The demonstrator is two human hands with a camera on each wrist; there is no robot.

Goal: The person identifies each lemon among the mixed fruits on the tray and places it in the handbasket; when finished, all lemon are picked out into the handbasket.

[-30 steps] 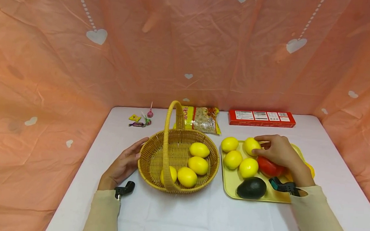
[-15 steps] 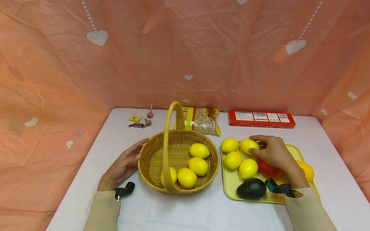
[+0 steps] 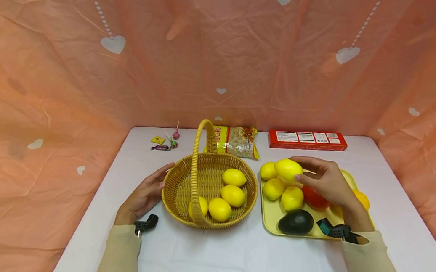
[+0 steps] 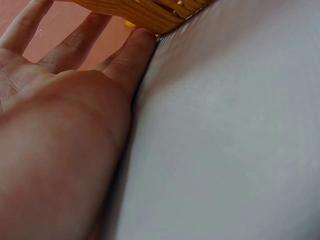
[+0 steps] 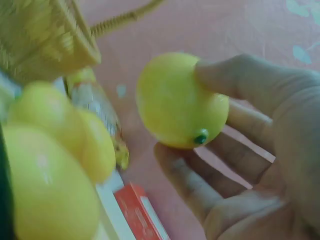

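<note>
My right hand [image 3: 323, 179] pinches a lemon [image 3: 288, 170] between thumb and fingers, raised over the yellow tray [image 3: 270, 222]. In the right wrist view the held lemon [image 5: 182, 100] shows a small green stem end. Below it on the tray lie several lemons, among them a front lemon [image 3: 292, 199], along with a dark green avocado [image 3: 296, 222] and a red mango-like fruit [image 3: 315, 197] partly behind my hand. My left hand [image 3: 143, 196] rests with relaxed fingers against the left side of the wicker basket [image 3: 171, 208]. Several lemons [image 3: 232, 196] lie inside the basket.
The basket's tall handle [image 3: 195, 168] arches over its middle. Behind it lies a yellow food packet [image 3: 238, 141], with a red box [image 3: 307, 140] to the right. Wrapped candies [image 3: 161, 147] and lollipops [image 3: 176, 135] sit at the back left. An orange fruit [image 3: 361, 199] is at the tray's right.
My right hand has taken hold of a lemon at the back of the tray, lifted it and shifted it slightly left. The left hand and basket stay in place.
</note>
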